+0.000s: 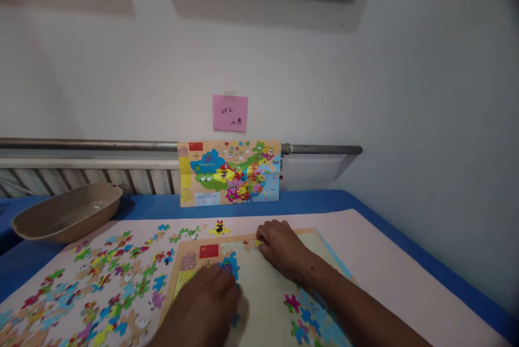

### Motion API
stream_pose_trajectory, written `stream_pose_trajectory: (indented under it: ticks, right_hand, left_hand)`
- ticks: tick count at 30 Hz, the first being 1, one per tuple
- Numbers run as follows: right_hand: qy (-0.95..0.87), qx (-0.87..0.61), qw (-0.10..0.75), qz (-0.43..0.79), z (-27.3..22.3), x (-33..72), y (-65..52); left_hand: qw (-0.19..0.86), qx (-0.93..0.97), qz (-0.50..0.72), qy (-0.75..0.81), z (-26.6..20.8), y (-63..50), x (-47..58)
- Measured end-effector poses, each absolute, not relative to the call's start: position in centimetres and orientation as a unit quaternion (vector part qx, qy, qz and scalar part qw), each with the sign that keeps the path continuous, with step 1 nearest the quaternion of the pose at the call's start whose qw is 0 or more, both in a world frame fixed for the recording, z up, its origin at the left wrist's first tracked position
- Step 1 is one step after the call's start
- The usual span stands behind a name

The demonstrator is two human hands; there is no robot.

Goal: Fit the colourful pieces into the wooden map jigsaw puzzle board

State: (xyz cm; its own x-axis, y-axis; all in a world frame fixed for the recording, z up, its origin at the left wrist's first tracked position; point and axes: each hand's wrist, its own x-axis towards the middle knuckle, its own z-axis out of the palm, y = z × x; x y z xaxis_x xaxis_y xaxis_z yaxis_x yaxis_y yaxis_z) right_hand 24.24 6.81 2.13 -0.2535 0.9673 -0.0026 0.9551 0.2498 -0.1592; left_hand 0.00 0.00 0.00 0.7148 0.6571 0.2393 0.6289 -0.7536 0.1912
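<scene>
Blue-edged table point(308, 201): left hand point(211, 298) flat, pressing blue piece point(231, 266) into puzzle board point(263, 287); right hand point(279, 247) pinching yellow piece point(257, 243) (reference map point(229, 172) propped behind)

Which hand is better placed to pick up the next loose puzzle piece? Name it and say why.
Probably left: the left hand lies beside the loose puzzle pieces scattered left of the puzzle board, while the right hand rests at the board's far edge.
</scene>
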Motion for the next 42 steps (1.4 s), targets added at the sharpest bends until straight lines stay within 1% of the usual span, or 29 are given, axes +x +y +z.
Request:
stream_pose_trajectory:
  ticks: [1,3,5,9,13,26,36,42]
  right_hand:
    - [-0.789,-0.610,0.048,0.064,2.1,24.3,6.8]
    - [-0.790,-0.608,0.050,0.064,2.0,24.4,6.8]
    - [-0.791,-0.605,0.053,0.065,2.0,24.5,6.7]
    - [-0.795,-0.600,0.058,0.070,1.9,24.6,6.7]
    - [-0.798,-0.595,0.060,0.072,1.5,24.7,7.0]
    - [-0.795,-0.598,0.069,0.079,1.1,24.2,7.1]
    - [-0.803,-0.590,0.067,0.047,0.9,24.3,7.4]
    - [-0.832,-0.552,0.041,0.013,0.8,24.4,7.4]
  left_hand:
    - [0.038,0.908,0.110,0.402,0.9,1.9,0.4]
    - [0.032,0.901,0.052,0.430,2.3,5.2,1.5]
    - [0.027,0.902,0.049,0.428,2.6,7.5,2.8]
    - [0.018,0.897,0.059,0.438,1.2,9.5,4.8]
    - [0.017,0.891,0.071,0.448,0.0,9.9,5.8]
    - [0.012,0.893,0.067,0.445,-0.4,10.6,6.5]
    - [-0.019,0.897,0.050,0.439,-0.1,10.3,6.8]
    - [-0.027,0.899,0.043,0.435,-0.1,10.4,6.8]
